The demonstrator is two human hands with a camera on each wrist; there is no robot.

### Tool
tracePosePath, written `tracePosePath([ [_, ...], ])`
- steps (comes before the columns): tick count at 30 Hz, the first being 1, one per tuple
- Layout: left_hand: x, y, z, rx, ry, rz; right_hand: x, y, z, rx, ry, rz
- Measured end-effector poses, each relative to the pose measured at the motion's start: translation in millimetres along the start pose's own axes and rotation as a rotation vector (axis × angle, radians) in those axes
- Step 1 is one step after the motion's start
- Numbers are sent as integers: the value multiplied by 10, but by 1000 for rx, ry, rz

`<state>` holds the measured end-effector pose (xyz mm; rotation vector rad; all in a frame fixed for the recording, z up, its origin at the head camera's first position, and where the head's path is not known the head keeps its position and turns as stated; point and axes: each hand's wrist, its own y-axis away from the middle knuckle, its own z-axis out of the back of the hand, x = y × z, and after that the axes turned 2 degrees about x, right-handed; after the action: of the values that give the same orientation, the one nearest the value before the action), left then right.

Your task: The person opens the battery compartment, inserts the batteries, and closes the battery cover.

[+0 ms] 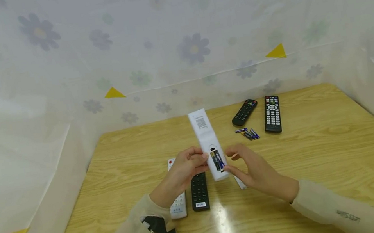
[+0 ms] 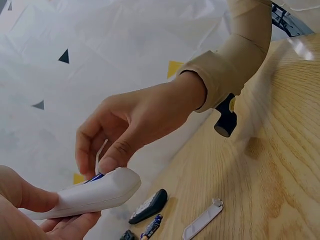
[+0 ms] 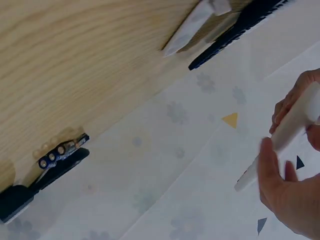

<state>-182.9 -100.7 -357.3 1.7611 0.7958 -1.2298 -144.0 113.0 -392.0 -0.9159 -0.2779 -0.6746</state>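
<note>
Remote [image 1: 207,139]: white, held above the table [image 1: 286,166], back showing; likely light, stiff, smooth; best gripped by its long sides.
Left hand [image 1: 186,164]: clamped on the remote's left edge.
Right hand [image 1: 253,164]: thumb and fingers apart, thumb beside the remote's batteries [image 1: 216,159].
Print: code square [image 1: 201,123], fine lines unreadable; right sleeve [image 1: 329,202] appears to say "Let's Slim".

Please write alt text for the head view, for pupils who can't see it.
A person's left grip holds a white remote control, back showing, batteries exposed; the right grip touches its lower edge. Loose batteries and other remotes lie on the wooden table.
</note>
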Motion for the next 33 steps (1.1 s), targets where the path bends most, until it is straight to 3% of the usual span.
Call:
tracePosePath([
  [3, 13, -17, -3, -7, -10, -4, 40, 3, 8, 91, -183, -259],
  [6, 16, -14, -10, -11, -9, -6, 85, -6, 2, 135, -341, -437],
  [12, 9, -10, -39, 1, 9, 0, 139, -51, -4, 43, -453, -617],
  [18, 11, -21, -36, -16, 16, 14, 112, -49, -1, 53, -429, -644],
  [22, 36, -23, -15, -27, 15, 15, 67, -9, 25, 131, -273, -582],
  [25, 43, -22, 3, -31, 7, 15, 26, 37, 59, 233, -94, -543],
  [28, 37, -20, 15, -31, -1, 19, -12, 99, 76, 393, 65, -558],
  [31, 28, -12, 17, -32, -3, 31, -31, 169, 58, 535, 145, -583],
  [33, 29, -12, 16, -31, -2, 34, -35, 211, 33, 574, 160, -574],
])
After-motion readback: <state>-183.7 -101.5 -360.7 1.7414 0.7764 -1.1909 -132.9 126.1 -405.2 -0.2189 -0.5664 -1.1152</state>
